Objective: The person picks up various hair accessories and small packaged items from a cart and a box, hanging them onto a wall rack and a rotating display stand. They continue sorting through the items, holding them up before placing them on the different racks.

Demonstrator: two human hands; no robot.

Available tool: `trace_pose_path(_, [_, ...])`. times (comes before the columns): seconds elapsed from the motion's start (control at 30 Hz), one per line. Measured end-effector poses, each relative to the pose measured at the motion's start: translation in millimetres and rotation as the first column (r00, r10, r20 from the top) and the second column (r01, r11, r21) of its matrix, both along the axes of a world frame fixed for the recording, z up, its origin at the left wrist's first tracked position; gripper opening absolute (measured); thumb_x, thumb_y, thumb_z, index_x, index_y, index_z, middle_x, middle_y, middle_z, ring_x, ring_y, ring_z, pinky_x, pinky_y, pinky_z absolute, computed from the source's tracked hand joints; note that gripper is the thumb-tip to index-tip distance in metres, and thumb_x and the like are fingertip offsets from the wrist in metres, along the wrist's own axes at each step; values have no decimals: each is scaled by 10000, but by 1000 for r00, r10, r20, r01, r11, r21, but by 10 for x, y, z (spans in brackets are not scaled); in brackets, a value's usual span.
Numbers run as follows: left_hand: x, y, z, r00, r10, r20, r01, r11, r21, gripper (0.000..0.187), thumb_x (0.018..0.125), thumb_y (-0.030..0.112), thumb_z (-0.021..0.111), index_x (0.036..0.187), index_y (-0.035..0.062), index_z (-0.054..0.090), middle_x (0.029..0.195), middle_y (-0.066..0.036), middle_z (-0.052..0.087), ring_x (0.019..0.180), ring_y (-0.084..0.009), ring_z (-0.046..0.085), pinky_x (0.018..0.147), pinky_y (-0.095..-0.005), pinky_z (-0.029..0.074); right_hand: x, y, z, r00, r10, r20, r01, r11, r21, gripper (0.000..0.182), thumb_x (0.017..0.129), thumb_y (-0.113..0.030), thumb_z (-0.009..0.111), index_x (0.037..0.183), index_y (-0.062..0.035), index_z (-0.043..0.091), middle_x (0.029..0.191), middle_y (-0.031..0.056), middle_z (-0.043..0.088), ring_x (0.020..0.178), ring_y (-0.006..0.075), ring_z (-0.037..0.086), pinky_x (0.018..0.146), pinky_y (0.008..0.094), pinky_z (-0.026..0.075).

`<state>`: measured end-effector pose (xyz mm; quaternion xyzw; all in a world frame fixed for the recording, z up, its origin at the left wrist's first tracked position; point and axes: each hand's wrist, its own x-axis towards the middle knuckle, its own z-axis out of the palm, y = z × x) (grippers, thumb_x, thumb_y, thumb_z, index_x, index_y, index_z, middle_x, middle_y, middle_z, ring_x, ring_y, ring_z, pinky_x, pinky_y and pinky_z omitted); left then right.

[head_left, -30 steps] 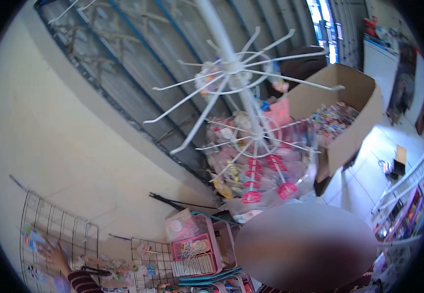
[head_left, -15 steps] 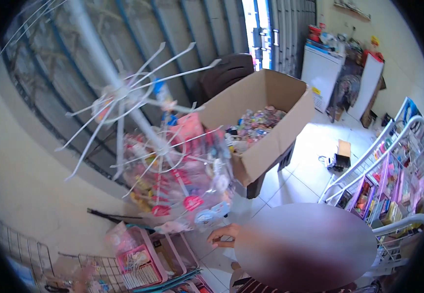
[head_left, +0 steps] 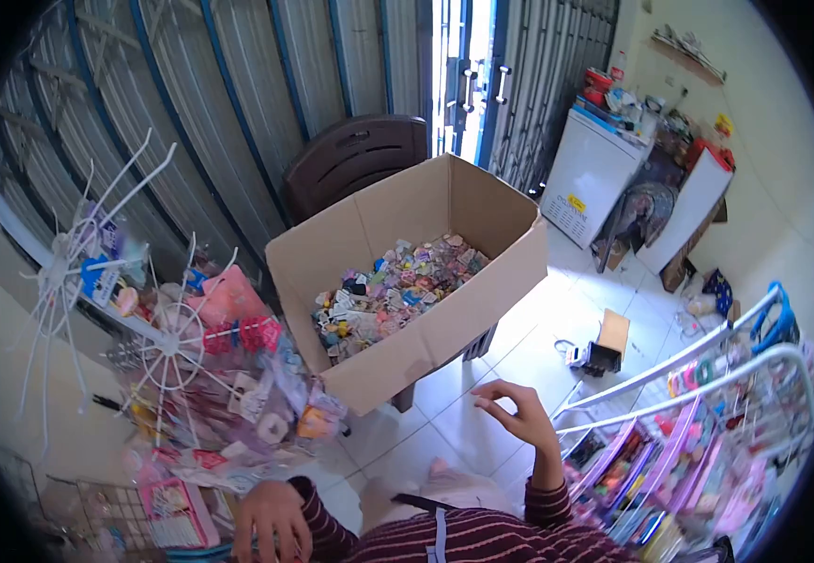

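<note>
My right hand (head_left: 519, 416) is raised over the tiled floor, just off the near right corner of a large cardboard box (head_left: 482, 324). Its thumb and forefinger curve toward each other with a small gap, and I see nothing between them. Many small, colourful packaged trinkets (head_left: 407, 286) fill the bottom of the box. At the lower edge, my left hand (head_left: 271, 521) points downward with its fingers apart, beside a pink basket (head_left: 208, 525). Its fingertips are partly cut off by the frame, and nothing shows in it.
White spoked display racks (head_left: 170, 345) hung with plastic-wrapped goods stand at left. Behind the box is a brown chair (head_left: 355, 155). A white rack of merchandise (head_left: 679, 403) stands at right, with a small black box (head_left: 604, 355) on the floor. A white freezer (head_left: 590, 178) is farther back.
My view has shifted, so the box and racks appear farther left. My right hand now shows higher and farther right, and my left hand is plainly visible at the bottom.
</note>
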<state>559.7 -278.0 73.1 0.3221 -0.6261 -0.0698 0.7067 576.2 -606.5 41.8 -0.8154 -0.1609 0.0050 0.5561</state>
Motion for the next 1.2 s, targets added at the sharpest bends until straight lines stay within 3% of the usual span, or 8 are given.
trace_pose_path(0.2, [727,-576,-212,816,-562,131,574,768,-283,416,762,329,527,1057,46,445,1017,-172,489,802,-274,529,709,-410,390,209,-540,-231,982,-167,-91,177,977,116,139,745,-69,548,847,26,554,711,81,584,661,129,561,629,231,435])
trace_pose_path(0.37, [1168,-685,-150,696,232,-680,-274,961,47,592,749,364,525,1181,28,301,1005,-149,480,725,-216,518,678,-350,403,660,-544,-269,980,-170,-104,187,964,187,142,757,-77,535,847,31,554,700,84,578,670,139,560,637,238,439])
trace_pose_path(0.5, [2041,-621,-228,468,838,-281,-466,505,726,520,764,306,528,1165,38,335,968,-109,510,735,-190,516,662,-306,416,1260,-401,-164,991,-122,-62,132,973,188,125,744,-66,542,825,24,570,710,82,589,654,124,561,615,218,425])
trace_pose_path(0.7, [3166,-349,-984,359,903,235,-530,-10,848,352,771,246,523,1069,74,452,848,-44,555,704,-134,509,617,-262,426,2424,-53,16,983,161,91,-162,987,-1,142,715,-69,557,841,-6,556,679,107,566,608,157,544,563,251,423])
trace_pose_path(0.8, [3377,-467,-990,243,938,-247,7,252,968,300,750,215,541,1007,74,478,793,-50,549,656,-119,503,551,-230,417,3234,221,182,893,450,19,-418,844,-337,148,685,-65,550,828,-26,555,649,118,560,622,208,559,566,275,434])
trace_pose_path(1.0, [3629,-446,-2616,-314,794,-520,79,568,819,145,739,215,480,734,70,489,536,-11,460,309,-86,308,278,-234,253,4703,1168,-459,709,661,-245,-609,399,-686,239,654,-233,536,811,-61,587,702,111,584,690,258,561,629,349,436])
trace_pose_path(1.13, [3555,-601,-2582,-534,717,-448,-85,481,872,182,734,242,477,706,66,510,544,-9,464,365,-81,357,324,-216,281,4849,1477,-1862,699,714,-49,-497,435,-751,259,632,-207,539,829,-46,580,825,156,567,753,302,543,669,373,422])
trace_pose_path(1.2, [3554,-589,-3045,-492,846,-207,-193,126,973,210,729,243,488,832,63,524,623,-29,491,430,-90,401,376,-219,321,4725,1450,-2200,696,713,-88,-606,518,-604,322,632,-170,537,925,-38,535,915,196,534,840,328,513,719,388,407])
